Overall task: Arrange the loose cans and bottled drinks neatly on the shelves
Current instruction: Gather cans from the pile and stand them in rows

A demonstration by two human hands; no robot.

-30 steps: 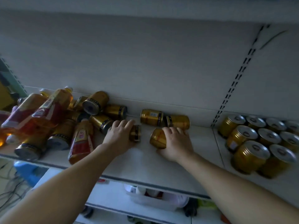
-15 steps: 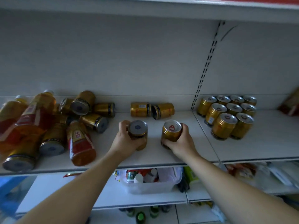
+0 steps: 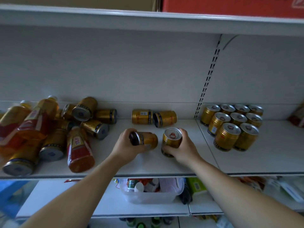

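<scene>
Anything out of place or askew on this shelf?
Yes: at left, cans and bottles lie toppled in a heap. Two cans lie sideways at the back. The left hand grips a sideways can; the right hand holds an upright can.

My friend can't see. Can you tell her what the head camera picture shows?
A person's left hand grips a sideways gold can and the right hand grips a top-up gold can, over a white shelf. At the left loose cans and bottles lie heaped; at the right neat upright cans stand.
</scene>
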